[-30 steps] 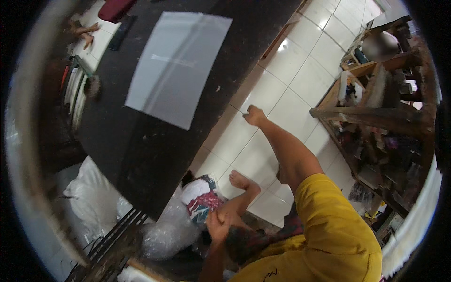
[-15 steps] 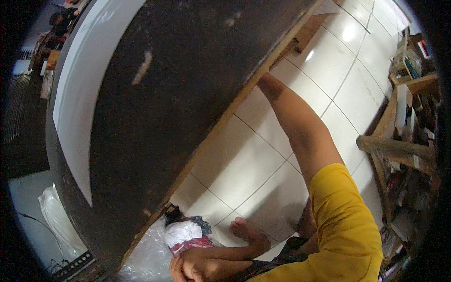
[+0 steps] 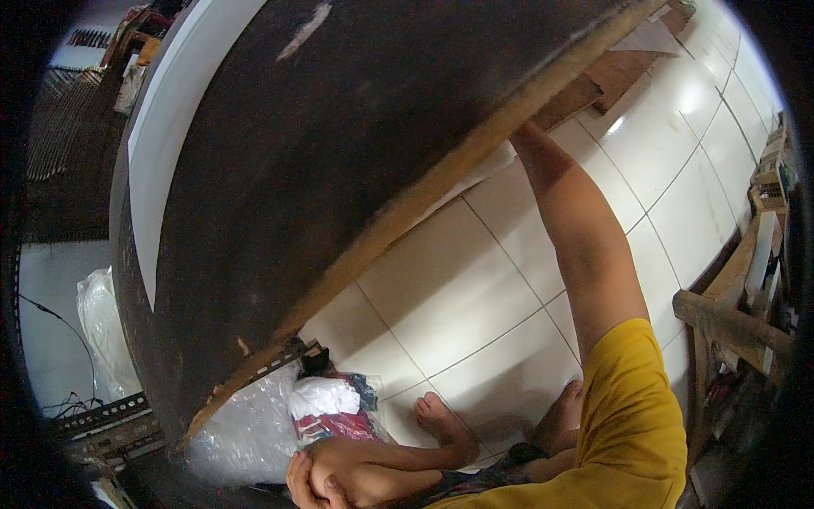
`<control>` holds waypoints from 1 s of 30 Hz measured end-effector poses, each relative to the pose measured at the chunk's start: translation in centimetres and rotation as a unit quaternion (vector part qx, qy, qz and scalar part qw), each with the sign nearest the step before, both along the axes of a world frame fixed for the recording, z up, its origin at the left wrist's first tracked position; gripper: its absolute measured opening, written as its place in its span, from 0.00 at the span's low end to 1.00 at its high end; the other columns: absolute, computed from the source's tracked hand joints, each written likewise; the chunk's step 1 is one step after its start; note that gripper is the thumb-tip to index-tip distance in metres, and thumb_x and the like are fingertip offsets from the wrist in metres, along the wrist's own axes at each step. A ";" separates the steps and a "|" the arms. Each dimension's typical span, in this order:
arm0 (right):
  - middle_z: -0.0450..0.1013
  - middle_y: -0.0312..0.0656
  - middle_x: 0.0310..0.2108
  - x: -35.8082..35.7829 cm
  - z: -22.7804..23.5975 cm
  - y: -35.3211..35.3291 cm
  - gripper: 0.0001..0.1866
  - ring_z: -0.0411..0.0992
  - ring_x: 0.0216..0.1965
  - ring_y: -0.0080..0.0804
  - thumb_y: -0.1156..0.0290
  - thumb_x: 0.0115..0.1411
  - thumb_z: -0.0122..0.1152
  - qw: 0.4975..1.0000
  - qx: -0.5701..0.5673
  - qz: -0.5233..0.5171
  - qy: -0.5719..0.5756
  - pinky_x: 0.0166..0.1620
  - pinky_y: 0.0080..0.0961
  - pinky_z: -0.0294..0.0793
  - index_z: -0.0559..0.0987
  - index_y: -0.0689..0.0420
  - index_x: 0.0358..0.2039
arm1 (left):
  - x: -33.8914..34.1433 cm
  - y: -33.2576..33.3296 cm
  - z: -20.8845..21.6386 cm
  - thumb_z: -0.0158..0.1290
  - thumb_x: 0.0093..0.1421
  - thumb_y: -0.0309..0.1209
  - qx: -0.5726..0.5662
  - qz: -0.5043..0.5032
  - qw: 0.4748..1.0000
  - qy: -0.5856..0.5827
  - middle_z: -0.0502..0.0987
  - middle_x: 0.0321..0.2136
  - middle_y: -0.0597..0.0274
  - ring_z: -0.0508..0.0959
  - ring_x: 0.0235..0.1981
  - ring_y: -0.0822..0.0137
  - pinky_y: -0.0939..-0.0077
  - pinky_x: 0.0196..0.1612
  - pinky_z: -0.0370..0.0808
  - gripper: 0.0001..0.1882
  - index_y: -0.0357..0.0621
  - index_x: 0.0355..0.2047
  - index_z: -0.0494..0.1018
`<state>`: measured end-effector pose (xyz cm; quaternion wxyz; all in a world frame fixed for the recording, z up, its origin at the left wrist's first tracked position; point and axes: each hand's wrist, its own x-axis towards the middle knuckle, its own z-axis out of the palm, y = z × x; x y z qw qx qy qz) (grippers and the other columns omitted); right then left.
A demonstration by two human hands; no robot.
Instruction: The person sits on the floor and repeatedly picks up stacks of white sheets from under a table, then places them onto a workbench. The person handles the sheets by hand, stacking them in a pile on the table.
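A big dark tabletop with a pale wooden edge fills the upper middle, and a white sheet lies on it. My right arm reaches up to the table's edge, where the hand is hidden beneath it. My left hand is at the bottom, fingers curled, just below a clear plastic bag stuffed with white and red clothes. I cannot tell whether it grips the bag. My bare feet stand on the white floor tiles beside the bag.
White tiled floor runs under and right of the table. A wooden shelf frame with clutter stands at the right. Another plastic bag and a perforated metal rail lie at the lower left. Wooden pieces sit under the table's far end.
The view has moved closer over the table, which now fills more of the picture. My right hand, seen a second ago, is now hidden under the table's edge. The left hand stays by the bag.
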<state>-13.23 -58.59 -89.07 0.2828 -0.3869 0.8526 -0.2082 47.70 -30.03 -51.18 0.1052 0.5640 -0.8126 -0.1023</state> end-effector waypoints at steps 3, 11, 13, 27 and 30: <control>0.63 0.51 0.63 0.4 1.0 -0.2 0.44 0.60 0.64 0.56 0.49 0.52 0.68 1.000 0.003 0.000 0.024 0.64 0.51 0.61 0.62 0.50 0.66 | -0.4 0.0 0.2 0.53 0.65 0.40 -0.001 -0.004 1.000 0.000 0.75 0.50 0.42 0.74 0.51 0.47 0.57 0.58 0.67 0.23 0.32 0.51 0.72; 0.65 0.52 0.60 0.1 0.6 -2.0 0.40 0.62 0.61 0.56 0.51 0.51 0.67 0.996 -0.007 0.045 0.073 0.62 0.50 0.63 0.65 0.52 0.62 | -0.7 -0.2 0.2 0.53 0.65 0.41 0.004 -0.005 1.000 -0.002 0.74 0.51 0.42 0.74 0.52 0.46 0.57 0.57 0.68 0.24 0.32 0.52 0.72; 0.66 0.52 0.59 -0.3 0.5 -2.1 0.39 0.63 0.61 0.55 0.51 0.51 0.67 0.996 -0.013 0.052 0.077 0.61 0.50 0.64 0.65 0.52 0.61 | -0.8 -0.3 0.1 0.53 0.65 0.42 -0.002 -0.009 1.000 0.003 0.74 0.51 0.42 0.74 0.52 0.46 0.57 0.57 0.68 0.24 0.32 0.52 0.72; 0.69 0.54 0.54 -1.4 -0.6 -0.1 0.34 0.67 0.56 0.54 0.54 0.51 0.66 0.990 -0.013 0.092 0.109 0.57 0.48 0.67 0.69 0.55 0.56 | -0.3 -0.5 -0.2 0.54 0.65 0.41 0.004 -0.005 1.000 0.000 0.74 0.51 0.42 0.74 0.53 0.46 0.57 0.58 0.68 0.24 0.32 0.52 0.72; 0.70 0.54 0.53 -1.3 -0.7 0.0 0.33 0.68 0.55 0.54 0.55 0.51 0.66 0.989 -0.013 0.097 0.114 0.56 0.48 0.68 0.70 0.56 0.54 | -0.2 -0.5 -0.3 0.54 0.65 0.42 0.005 -0.003 1.000 -0.001 0.74 0.51 0.42 0.73 0.53 0.46 0.57 0.58 0.67 0.24 0.33 0.52 0.72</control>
